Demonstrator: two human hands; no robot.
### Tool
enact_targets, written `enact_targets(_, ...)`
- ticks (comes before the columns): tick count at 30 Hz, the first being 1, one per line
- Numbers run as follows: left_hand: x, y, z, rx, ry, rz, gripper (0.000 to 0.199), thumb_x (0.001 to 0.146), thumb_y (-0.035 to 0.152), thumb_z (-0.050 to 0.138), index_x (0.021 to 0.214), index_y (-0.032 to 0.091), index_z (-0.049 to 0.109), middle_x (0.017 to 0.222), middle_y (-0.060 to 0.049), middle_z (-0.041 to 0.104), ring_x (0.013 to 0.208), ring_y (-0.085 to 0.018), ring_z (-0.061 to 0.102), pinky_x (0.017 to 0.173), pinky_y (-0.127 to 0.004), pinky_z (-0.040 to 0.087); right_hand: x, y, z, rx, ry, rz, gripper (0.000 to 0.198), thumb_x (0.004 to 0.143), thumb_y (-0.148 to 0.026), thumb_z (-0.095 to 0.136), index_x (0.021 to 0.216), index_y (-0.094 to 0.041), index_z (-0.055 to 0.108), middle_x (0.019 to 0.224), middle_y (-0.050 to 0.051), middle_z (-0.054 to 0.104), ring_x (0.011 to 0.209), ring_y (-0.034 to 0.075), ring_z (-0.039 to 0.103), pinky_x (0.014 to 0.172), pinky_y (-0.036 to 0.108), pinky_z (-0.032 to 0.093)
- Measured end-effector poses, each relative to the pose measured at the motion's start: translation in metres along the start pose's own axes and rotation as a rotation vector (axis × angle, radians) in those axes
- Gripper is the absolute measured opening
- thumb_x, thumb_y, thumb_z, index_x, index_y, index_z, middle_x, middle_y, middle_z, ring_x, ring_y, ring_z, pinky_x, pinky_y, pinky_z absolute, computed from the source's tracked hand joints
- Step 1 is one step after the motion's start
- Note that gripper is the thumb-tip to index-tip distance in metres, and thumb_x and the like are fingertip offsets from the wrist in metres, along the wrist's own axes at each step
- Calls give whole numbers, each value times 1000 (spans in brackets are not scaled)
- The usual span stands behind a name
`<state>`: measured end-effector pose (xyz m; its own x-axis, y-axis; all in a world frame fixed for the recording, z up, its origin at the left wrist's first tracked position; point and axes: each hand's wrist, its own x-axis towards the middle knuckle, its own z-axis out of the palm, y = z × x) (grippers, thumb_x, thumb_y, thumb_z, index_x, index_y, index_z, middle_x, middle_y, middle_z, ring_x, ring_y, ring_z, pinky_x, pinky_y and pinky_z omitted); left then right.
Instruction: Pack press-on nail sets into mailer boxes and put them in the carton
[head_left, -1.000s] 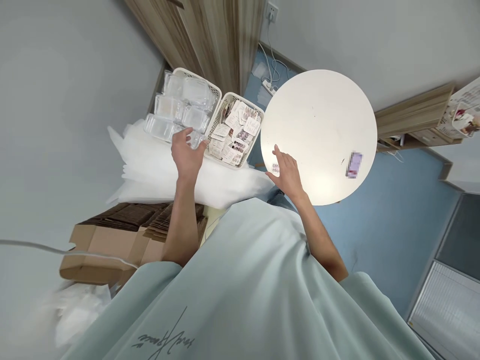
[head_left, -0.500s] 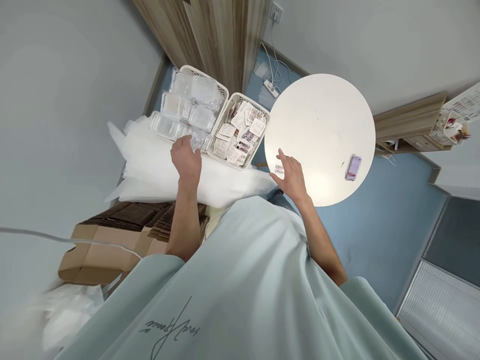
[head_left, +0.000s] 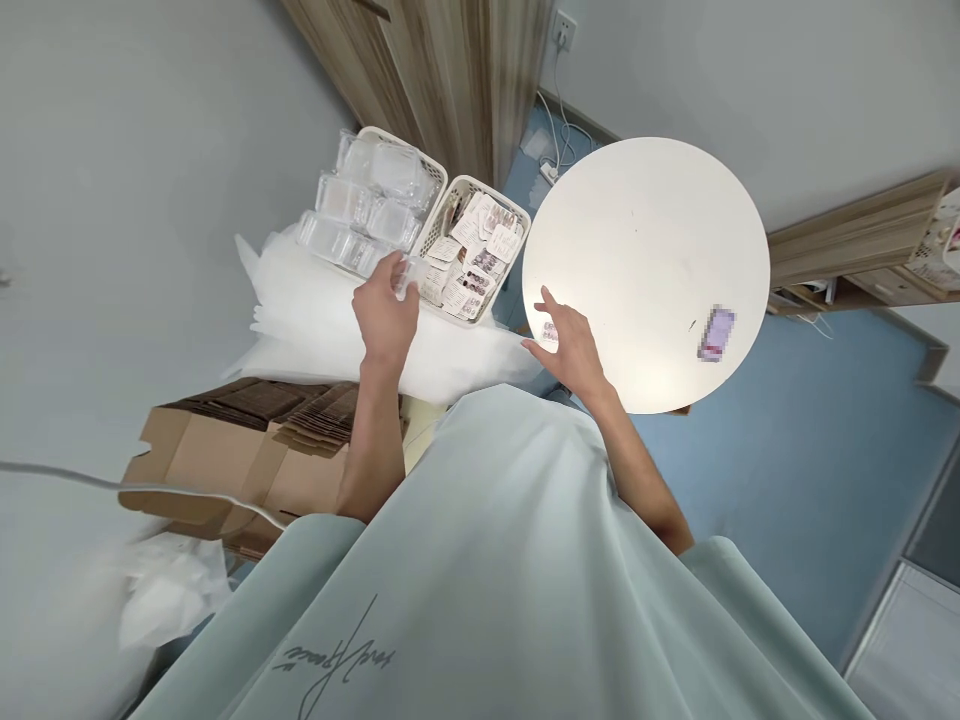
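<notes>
Above blue floor (head_left: pixel 757 460), right grip (head_left: pixel 574 345) gapes over white table (head_left: pixel 645 230); left grip (head_left: pixel 384 312) seemingly holds a clear box (head_left: pixel 409 276).

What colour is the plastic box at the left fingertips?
The plastic box looks colourless and clear, best in head view.

Card (head_left: pixel 550 333) white-and-mauve; table (head_left: pixel 645 230) white; basket (head_left: pixel 489 189) cream.

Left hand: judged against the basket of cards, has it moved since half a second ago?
Yes: the left hand has shifted rightward, closer to the basket of cards, and now holds a clear plastic box.
</notes>
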<state>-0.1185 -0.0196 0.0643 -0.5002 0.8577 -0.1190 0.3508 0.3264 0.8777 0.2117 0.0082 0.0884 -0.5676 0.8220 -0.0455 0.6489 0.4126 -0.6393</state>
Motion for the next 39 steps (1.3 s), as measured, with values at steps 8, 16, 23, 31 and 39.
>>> enact_targets(8, -76, 94, 94, -370, -349, -83, 64, 88, 44, 90, 144, 22, 72, 131, -15, 84, 135, -37, 78, 117, -56, 64, -37, 14, -42, 76, 26, -19, 103, 107, -69, 71, 188, -38, 15, 184, 11, 47, 168, 42, 47, 137, 65, 44)
enact_targets(16, -127, 143, 161, -408, -558, -138, 67, 88, 48, 93, 147, 23, 73, 137, -15, 83, 136, -39, 78, 115, -58, 66, -84, 59, -74, 120, 86, 71, 101, 111, -70, 63, 188, -39, 5, 185, 10, 46, 171, 43, 43, 137, 71, 43)
enact_targets(23, -144, 156, 176, -398, -744, -77, 102, 71, 58, 106, 160, 32, 64, 164, -16, 68, 160, -42, 59, 123, -56, 61, -116, 81, -78, 532, 170, 203, 122, 100, -69, 81, 189, -38, 3, 172, 12, 60, 161, 35, 57, 135, 61, 48)
enact_targets(31, -154, 157, 185, -331, -738, 7, 105, 71, 61, 106, 163, 32, 62, 159, -16, 71, 156, -42, 63, 125, -57, 60, -130, 82, -84, 821, 153, 274, 125, 87, -67, 95, 186, -40, 23, 165, 12, 67, 155, 34, 64, 135, 61, 50)
enact_targets(39, -156, 155, 185, -319, -678, 33, 112, 66, 50, 110, 164, 28, 61, 150, -15, 76, 145, -41, 72, 124, -59, 62, -130, 85, -89, 856, 116, 271, 118, 82, -75, 96, 180, -39, 43, 163, 9, 68, 152, 34, 66, 135, 60, 52)
